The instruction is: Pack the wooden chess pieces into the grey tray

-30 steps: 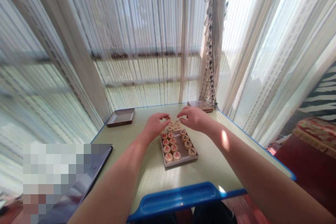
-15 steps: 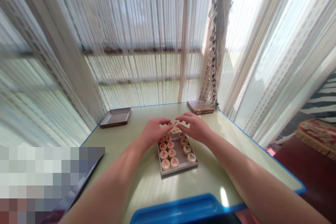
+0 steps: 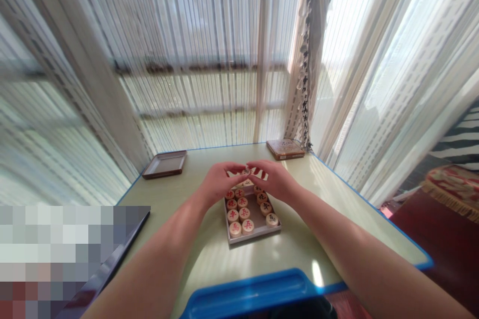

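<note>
A shallow grey tray (image 3: 256,234) lies in the middle of the pale green table (image 3: 299,244). It holds several round wooden chess pieces (image 3: 241,215) with red and black characters. My left hand (image 3: 218,183) and my right hand (image 3: 273,180) meet over the tray's far end, fingers curled around a small heap of pieces (image 3: 245,172) there. The fingertips nearly touch each other. The pieces under the palms are hidden.
An open brown box lid (image 3: 164,164) lies at the table's back left, a flat patterned box (image 3: 285,149) at the back right. A blue chair edge (image 3: 247,291) runs along the near side. Striped curtains hang behind, and a dark flat object (image 3: 108,266) lies at the left.
Both hands have drawn closer together over the far end of the tray, closing round the heaped pieces. The view has tilted slightly.
</note>
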### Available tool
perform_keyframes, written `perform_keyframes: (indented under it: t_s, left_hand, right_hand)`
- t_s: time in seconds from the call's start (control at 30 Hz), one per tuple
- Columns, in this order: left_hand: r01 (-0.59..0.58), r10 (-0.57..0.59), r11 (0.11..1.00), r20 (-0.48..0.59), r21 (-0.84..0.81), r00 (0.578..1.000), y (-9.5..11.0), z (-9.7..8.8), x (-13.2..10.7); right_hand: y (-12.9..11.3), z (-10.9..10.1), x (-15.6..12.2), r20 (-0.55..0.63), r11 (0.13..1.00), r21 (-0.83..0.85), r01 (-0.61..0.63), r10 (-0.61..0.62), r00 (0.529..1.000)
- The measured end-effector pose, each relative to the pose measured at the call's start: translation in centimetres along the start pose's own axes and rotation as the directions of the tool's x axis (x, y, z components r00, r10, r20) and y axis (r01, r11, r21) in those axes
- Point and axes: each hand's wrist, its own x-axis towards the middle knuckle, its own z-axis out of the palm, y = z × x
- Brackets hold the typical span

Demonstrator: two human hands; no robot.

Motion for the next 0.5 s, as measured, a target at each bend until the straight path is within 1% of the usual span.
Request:
perform_keyframes:
  t_s: [0.13, 0.33, 0.5]
  left_hand:
    - [0.017, -0.016, 0.999, 0.012, -0.051, 1.000, -0.06, 0.00, 0.07]
    - [0.118, -0.099, 0.968, 0.096, -0.221, 0.990, -0.02, -0.31, -0.06]
    - [0.143, -0.121, 0.964, 0.108, -0.224, 0.987, 0.23, -0.44, -0.12]
  right_hand:
    - [-0.08, -0.07, 0.09, 0.012, 1.000, -0.009, 0.019, -0.019, 1.000]
    - [-0.14, -0.19, 0.16, 0.026, 1.000, -0.017, 0.007, -0.007, 1.000]
    - [-0.45, -0.35, 0.11, 0.052, 1.000, -0.025, 0.008, -0.007, 0.999]
